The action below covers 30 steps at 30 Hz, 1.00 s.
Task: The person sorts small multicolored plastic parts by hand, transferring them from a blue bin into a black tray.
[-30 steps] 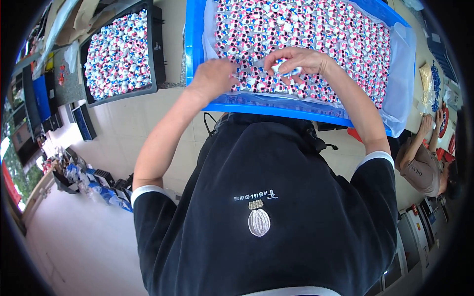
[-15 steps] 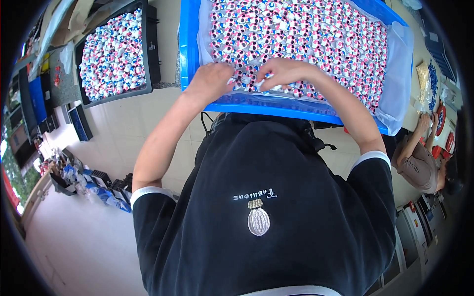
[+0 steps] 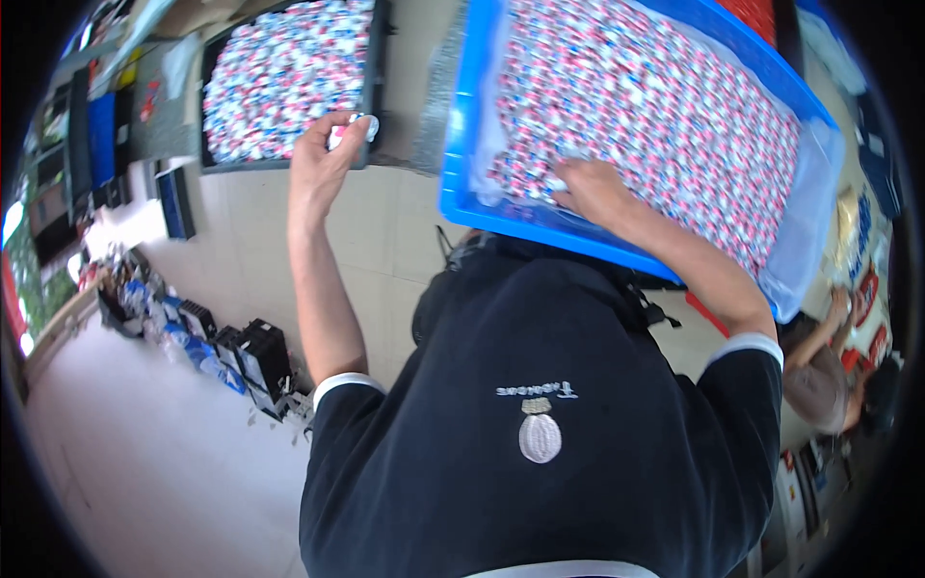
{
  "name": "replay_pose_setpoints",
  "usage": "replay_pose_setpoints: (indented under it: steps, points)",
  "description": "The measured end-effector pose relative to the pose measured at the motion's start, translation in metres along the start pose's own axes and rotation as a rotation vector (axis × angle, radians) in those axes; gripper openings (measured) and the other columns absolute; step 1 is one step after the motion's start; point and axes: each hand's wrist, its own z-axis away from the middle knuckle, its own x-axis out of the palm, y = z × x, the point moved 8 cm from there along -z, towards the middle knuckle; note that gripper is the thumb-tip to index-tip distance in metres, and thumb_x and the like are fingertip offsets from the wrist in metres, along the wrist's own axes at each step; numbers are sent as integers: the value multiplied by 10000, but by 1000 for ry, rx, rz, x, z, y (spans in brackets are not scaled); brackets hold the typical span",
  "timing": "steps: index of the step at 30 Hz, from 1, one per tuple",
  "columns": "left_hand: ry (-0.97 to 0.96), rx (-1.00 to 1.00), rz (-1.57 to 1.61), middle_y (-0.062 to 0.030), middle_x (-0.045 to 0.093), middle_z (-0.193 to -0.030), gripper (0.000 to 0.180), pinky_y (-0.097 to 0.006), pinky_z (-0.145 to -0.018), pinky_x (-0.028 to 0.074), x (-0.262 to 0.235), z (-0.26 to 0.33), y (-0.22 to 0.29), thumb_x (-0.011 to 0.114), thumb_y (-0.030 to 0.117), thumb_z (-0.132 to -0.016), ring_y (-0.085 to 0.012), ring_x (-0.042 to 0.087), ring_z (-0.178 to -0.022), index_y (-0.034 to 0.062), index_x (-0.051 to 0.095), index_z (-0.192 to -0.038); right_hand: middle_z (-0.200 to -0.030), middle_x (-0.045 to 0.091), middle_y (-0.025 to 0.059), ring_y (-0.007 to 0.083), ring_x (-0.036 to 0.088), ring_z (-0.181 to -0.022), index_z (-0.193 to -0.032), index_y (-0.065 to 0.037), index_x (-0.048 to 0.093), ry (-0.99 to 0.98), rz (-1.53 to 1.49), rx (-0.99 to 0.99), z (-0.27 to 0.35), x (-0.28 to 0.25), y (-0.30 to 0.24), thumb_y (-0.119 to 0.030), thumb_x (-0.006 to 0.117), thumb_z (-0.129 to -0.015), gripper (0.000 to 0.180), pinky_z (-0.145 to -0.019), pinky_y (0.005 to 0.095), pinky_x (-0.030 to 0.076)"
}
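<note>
My left hand (image 3: 323, 169) is raised at the near right corner of a black tray (image 3: 374, 91), pinching small white toy pieces (image 3: 335, 137) with pink on them. That tray is heaped with loose small white, pink and blue pieces (image 3: 289, 72). My right hand (image 3: 593, 191) is over the near left part of a blue tray (image 3: 568, 231). Its fingers are closed just above the pieces; a whitish bit shows at the tips, too blurred to name. Inside the blue tray, similar small pieces (image 3: 655, 125) stand in close rows on a clear plastic liner (image 3: 805, 212).
On the right another person (image 3: 819, 385) works with their hands at a table holding red items and a yellowish bag (image 3: 846, 226). Black crates (image 3: 260, 356) and blue plastic lie on the floor at left. Red material (image 3: 752, 14) is behind the blue tray.
My left hand has left the blue tray and moved left to the black tray, with pieces now in its fingers. My right hand stays over the blue tray. The whole view has shifted.
</note>
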Motion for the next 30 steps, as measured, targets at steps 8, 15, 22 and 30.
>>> replay_pose_setpoints:
  steps: [8, 15, 22, 30]
  points:
    - [310, -84, -326, -93, 638, -759, 491, -258, -593, 452, -71, -38, -62, 703, 434, -761, -118, 570, -639, -26, 651, -926, -730, 638, 126, 211, 629, -645, -945, -5, 675, -68, -486, 202, -4, -29, 22, -309, 745, -692, 402, -624, 330, 508]
    - [259, -27, -7, -109, 658, -906, 441, -274, -732, 475, -78, -29, -85, 576, 372, -886, -153, 606, -821, -10, 611, -1105, -712, 637, 83, 125, 591, -564, -946, -55, 690, 0, -640, 85, -68, -140, -70, -378, 733, -715, 400, -504, 266, 471]
    - [260, 88, 304, -69, 631, -952, 328, -251, -748, 492, -87, -34, -102, 568, 235, -917, -123, 594, -835, -37, 602, -1096, -769, 647, 182, 316, 636, -745, -820, -9, 677, 39, -146, -176, -249, -97, -179, -404, 737, -597, 457, -662, 402, 510]
    - [339, 104, 190, -110, 641, -1004, 335, -299, -791, 487, -122, -13, -104, 547, 264, -926, -174, 615, -914, -22, 614, -1086, -1023, 622, 153, 307, 612, -928, -971, -35, 629, 393, -137, -488, -186, -123, -221, -254, 631, -771, 297, -797, 383, 498]
